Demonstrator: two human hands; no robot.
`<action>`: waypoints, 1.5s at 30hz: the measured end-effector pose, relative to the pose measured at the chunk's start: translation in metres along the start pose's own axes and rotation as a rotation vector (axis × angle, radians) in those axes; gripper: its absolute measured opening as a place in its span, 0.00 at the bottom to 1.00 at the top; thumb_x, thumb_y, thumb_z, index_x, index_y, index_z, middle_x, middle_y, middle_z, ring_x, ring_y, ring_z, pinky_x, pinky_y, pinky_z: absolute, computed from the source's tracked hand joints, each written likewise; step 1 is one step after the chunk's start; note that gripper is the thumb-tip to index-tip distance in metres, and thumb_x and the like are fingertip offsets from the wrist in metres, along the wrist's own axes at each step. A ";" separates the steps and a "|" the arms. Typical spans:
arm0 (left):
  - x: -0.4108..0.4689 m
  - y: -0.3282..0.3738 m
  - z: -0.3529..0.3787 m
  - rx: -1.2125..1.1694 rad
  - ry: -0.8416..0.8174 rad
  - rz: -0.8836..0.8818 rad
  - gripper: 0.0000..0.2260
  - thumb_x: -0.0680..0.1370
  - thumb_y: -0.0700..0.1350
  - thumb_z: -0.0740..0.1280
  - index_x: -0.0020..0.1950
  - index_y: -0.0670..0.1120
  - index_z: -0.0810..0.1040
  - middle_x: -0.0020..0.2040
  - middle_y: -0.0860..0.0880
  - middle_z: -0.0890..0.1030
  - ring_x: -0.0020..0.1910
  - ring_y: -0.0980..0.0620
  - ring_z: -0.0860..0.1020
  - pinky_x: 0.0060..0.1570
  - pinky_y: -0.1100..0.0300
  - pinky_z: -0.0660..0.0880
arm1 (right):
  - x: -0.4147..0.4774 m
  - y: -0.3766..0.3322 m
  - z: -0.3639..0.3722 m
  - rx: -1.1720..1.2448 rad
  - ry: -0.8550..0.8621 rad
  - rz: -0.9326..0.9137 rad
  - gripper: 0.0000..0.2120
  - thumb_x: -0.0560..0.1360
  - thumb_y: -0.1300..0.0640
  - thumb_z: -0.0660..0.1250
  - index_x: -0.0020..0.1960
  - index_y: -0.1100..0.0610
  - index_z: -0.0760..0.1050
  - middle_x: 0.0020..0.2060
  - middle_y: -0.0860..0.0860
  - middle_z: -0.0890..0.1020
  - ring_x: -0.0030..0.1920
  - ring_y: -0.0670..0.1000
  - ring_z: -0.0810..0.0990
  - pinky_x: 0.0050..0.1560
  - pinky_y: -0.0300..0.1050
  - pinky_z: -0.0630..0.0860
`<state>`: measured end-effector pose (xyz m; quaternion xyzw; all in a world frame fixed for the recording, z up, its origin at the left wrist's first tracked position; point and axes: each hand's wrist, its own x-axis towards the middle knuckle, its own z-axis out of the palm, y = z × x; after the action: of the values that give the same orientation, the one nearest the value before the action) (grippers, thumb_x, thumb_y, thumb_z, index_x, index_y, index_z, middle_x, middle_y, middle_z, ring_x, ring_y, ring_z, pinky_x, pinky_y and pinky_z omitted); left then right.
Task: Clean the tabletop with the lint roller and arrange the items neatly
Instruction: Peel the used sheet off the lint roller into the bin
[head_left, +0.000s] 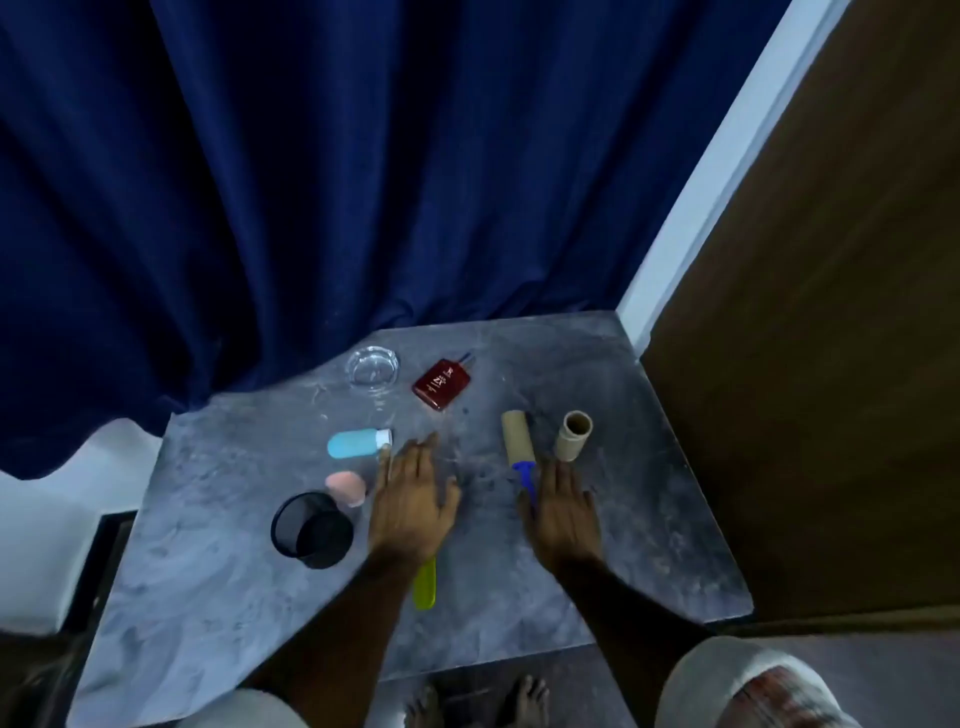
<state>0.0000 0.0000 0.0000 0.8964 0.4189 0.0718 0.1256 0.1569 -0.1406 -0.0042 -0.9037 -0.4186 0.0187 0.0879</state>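
Observation:
The lint roller (519, 441), with a tan roll and a blue handle, lies on the grey marbled tabletop (208, 545) right of centre. My right hand (563, 512) rests flat just beside and over its handle end, fingers spread, not gripping it. My left hand (413, 499) lies flat and open in the middle of the table, over the top of a yellow-green stick (425, 584). A light blue bottle (358, 442) lies on its side just left of my left fingertips. A pink sponge (347, 487) sits below it.
A black mesh cup (311, 530) stands at the left. A clear glass dish (373, 366) and a dark red bottle (442, 384) lie at the back. A cardboard tube (574, 435) stands right of the roller. Blue curtain behind, brown panel (805, 364) at right.

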 end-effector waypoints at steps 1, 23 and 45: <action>-0.002 0.002 0.003 0.012 -0.050 0.004 0.32 0.82 0.56 0.59 0.84 0.45 0.61 0.78 0.42 0.73 0.80 0.44 0.69 0.84 0.47 0.49 | 0.004 0.001 0.002 0.016 -0.058 0.047 0.25 0.80 0.43 0.60 0.70 0.58 0.72 0.64 0.57 0.78 0.64 0.59 0.77 0.57 0.52 0.74; 0.047 0.047 0.014 -1.312 -0.238 -0.601 0.21 0.83 0.41 0.71 0.74 0.49 0.69 0.60 0.47 0.81 0.50 0.46 0.82 0.44 0.52 0.81 | 0.025 0.027 0.020 0.453 -0.123 0.043 0.07 0.73 0.56 0.71 0.48 0.57 0.79 0.46 0.53 0.80 0.49 0.57 0.79 0.45 0.51 0.76; -0.052 0.049 -0.158 -1.782 0.232 -0.412 0.33 0.63 0.53 0.86 0.64 0.45 0.81 0.49 0.50 0.85 0.48 0.55 0.85 0.45 0.57 0.85 | 0.023 -0.015 -0.168 2.033 -0.424 0.166 0.09 0.72 0.65 0.71 0.51 0.59 0.84 0.47 0.56 0.87 0.47 0.52 0.87 0.47 0.39 0.83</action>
<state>-0.0340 -0.0438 0.1637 0.3633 0.3701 0.4334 0.7370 0.1787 -0.1372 0.1652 -0.4077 -0.1490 0.5268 0.7308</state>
